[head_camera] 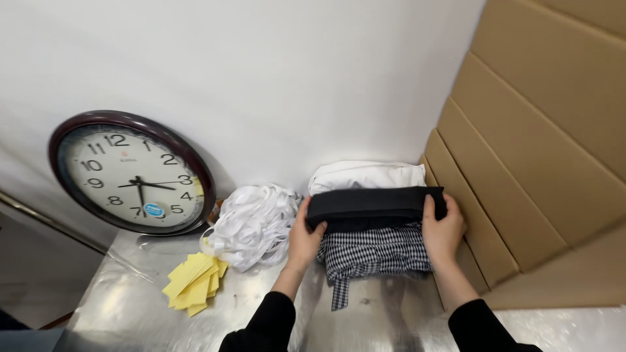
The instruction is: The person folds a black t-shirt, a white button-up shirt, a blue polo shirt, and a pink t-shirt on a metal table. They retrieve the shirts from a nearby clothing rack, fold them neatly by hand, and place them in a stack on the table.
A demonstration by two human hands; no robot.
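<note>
A folded black garment (372, 205) lies on top of a stack of folded clothes against the white wall. My left hand (304, 236) grips its left end and my right hand (442, 229) grips its right end. Under it sits a black-and-white checked garment (375, 254) with a strip hanging down in front. Behind it lies a folded white garment (365, 175). Both my sleeves are black.
A round wall clock (130, 173) with a dark frame leans against the wall at left. A bundle of white ribbon (251, 225) and several yellow paper tags (194, 281) lie on the shiny metal table (130, 306). Flattened cardboard boxes (535, 143) stand at right.
</note>
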